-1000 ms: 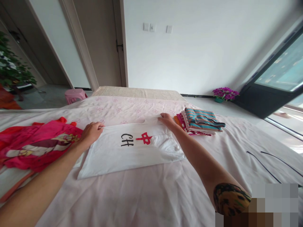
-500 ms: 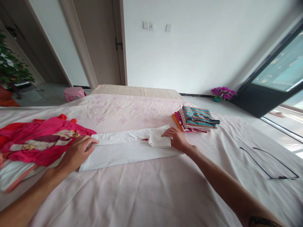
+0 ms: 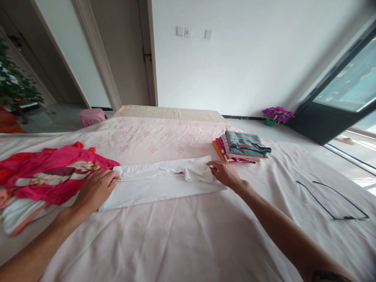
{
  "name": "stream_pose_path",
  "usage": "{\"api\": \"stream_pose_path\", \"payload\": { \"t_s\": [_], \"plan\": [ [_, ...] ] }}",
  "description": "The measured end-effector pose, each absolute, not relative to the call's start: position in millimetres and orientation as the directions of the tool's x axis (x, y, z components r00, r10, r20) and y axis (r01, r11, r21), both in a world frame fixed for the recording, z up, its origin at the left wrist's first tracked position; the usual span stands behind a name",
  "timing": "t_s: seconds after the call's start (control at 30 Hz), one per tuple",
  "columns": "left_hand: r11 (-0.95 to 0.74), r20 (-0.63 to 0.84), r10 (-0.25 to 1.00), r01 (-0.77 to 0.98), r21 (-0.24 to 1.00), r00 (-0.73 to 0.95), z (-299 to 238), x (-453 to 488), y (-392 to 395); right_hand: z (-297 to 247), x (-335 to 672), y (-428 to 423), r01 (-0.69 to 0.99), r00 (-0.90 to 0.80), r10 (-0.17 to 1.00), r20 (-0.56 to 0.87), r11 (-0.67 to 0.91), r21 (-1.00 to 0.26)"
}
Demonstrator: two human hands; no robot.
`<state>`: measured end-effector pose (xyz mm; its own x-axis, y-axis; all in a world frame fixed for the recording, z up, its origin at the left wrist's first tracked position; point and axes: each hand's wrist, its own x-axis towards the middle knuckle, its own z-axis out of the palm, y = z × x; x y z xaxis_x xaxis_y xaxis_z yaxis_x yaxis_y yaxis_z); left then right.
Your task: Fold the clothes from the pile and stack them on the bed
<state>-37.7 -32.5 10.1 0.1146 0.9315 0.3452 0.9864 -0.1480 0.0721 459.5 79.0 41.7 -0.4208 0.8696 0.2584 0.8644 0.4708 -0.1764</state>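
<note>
A white T-shirt (image 3: pixel 158 188) lies flat on the bed, folded into a long strip, with a short sleeve turned in near its right end. A little red print shows beside that sleeve. My left hand (image 3: pixel 98 187) is closed at the shirt's left end, its fingers bent over the edge. At the opposite end, my right hand (image 3: pixel 225 172) pinches the fabric near the upper right corner; the fingertips partly hide the cloth there. Just left of my left hand is a heap of loose clothes, with a pink printed shirt (image 3: pixel 64 172) on top.
A stack of folded clothes (image 3: pixel 245 145), striped blue on top, sits beyond my right hand. Eyeglasses (image 3: pixel 349 217) lie on the bedsheet (image 3: pixel 176 243) at the right. Past the bed are a pink stool (image 3: pixel 93 116) and purple flowers (image 3: pixel 277 114) in a pot.
My right hand has shifted slightly on the shirt's right end, and the folded sleeve there looks more rumpled. My left hand stays at the left end, with its fingers more closed.
</note>
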Motion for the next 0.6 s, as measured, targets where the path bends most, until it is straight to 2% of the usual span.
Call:
{"api": "stream_pose_path", "payload": {
  "t_s": [0.1, 0.23, 0.37, 0.43, 0.53, 0.6],
  "plan": [
    [-0.087, 0.314, 0.947, 0.995, 0.052, 0.066, 17.6, -34.7, -30.4, 45.2, 456.1, 81.7, 0.856, -0.339, 0.927, 0.162, 0.375, -0.355],
    [-0.085, 0.323, 0.945, 0.995, 0.06, 0.061, 29.9, -12.5, -26.7, 45.2, 453.0, 85.9, 0.633, -0.35, 0.937, -0.002, 0.234, -0.738],
    [-0.198, 0.374, 0.923, 0.943, 0.266, 0.088, 40.7, 41.7, -19.5, 43.2, 446.0, 86.6, 0.511, -0.325, 0.946, -0.023, 0.154, -0.846],
    [-0.246, 0.395, 0.914, 0.896, 0.37, 0.088, 44.0, 76.1, -13.8, 43.9, 442.3, 86.6, 0.384, -0.29, 0.957, -0.018, 0.099, -0.918],
    [-0.297, 0.426, 0.9, 0.845, 0.445, 0.092, 46.1, 128.2, -2.5, 47.5, 439.3, 86.6, 0.157, -0.277, 0.961, -0.014, 0.031, -0.987],
    [-0.317, 0.433, 0.895, 0.836, 0.447, 0.108, 45.2, 159.9, 6.3, 49.6, 439.2, 86.6, 0.106, -0.276, 0.961, -0.012, 0.018, -0.994]
  ]
}}
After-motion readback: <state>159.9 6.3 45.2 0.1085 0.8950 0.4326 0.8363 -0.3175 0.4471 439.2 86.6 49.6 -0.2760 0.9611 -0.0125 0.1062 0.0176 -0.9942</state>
